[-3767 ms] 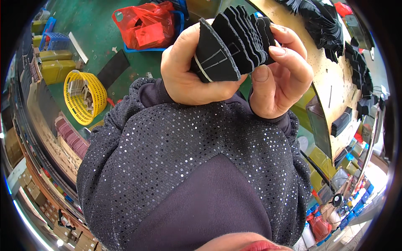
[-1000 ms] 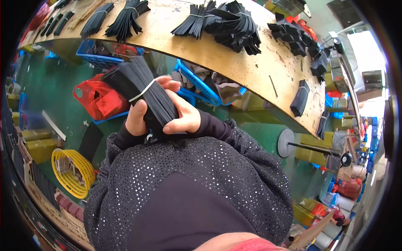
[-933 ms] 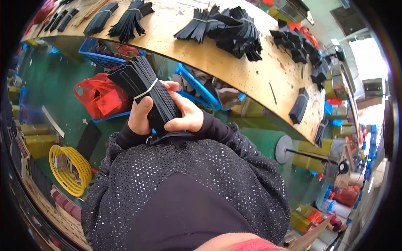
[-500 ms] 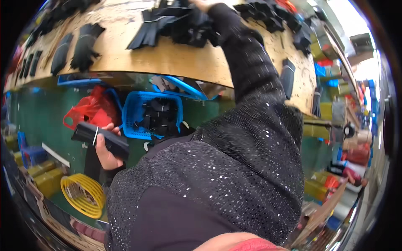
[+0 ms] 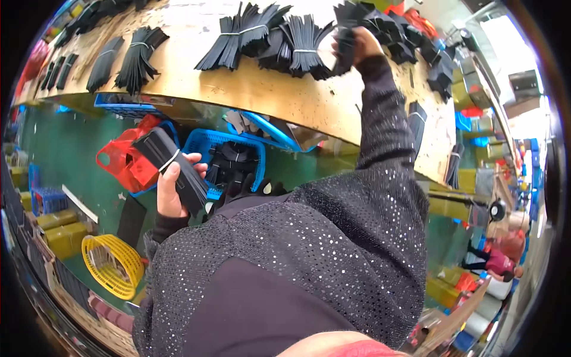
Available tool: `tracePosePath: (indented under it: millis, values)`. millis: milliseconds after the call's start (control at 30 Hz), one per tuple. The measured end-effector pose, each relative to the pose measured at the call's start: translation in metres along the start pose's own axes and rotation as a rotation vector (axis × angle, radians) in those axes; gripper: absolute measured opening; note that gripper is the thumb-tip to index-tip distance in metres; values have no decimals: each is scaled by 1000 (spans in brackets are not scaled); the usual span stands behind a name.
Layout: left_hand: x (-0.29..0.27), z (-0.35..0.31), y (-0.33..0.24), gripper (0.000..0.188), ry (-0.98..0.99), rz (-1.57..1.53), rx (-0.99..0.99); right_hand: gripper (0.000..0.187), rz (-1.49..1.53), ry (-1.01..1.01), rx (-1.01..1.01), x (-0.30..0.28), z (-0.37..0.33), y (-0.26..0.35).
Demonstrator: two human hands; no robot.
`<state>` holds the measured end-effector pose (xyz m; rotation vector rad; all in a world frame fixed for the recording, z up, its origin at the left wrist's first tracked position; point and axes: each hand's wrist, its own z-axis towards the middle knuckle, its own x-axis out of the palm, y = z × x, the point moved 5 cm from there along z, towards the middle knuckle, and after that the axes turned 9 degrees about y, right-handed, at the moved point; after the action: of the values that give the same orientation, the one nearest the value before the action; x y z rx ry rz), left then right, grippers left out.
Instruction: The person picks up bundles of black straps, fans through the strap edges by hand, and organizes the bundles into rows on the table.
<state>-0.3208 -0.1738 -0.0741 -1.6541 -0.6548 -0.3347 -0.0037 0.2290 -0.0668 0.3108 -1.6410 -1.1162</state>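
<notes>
In my left hand [image 5: 171,193] is a bundle of flat black strips [image 5: 156,147], tied round the middle with a thin white band. My fingers wrap round it, and it tilts in front of my body, off the table. Out over the wooden table [image 5: 238,86], my right hand [image 5: 367,49] closes on a dark bundle [image 5: 344,41], partly blurred. Just left of that hand lie a banded bundle with fanned ends [image 5: 304,50] and another fanned black bundle [image 5: 253,33]. More black pieces [image 5: 389,33] are heaped to its right.
Below the table edge stands a blue basket [image 5: 193,141] holding black pieces, beside a red plastic bag [image 5: 122,157]. A yellow basket [image 5: 113,268] sits on the green floor at lower left. Other black bundles [image 5: 140,59] lie along the table. A person [image 5: 499,262] is at far right.
My right hand has come back from the far edge and moved right, now gripping a dark bundle. The left hand still holds its bundle, slightly farther right and tilted more steeply.
</notes>
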Motion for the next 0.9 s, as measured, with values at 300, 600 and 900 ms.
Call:
tracePosePath:
  millis: [300, 600, 900]
  values:
    - [130, 168, -23, 48, 572, 81, -116, 19, -22, -240, -34, 7, 2, -28]
    - [194, 325, 41, 23, 609, 173, -418, 24, 253, -439, -115, 17, 12, -74]
    - [255, 218, 34, 30, 752, 979, 24, 32, -889, -572, -650, 53, -82, -89]
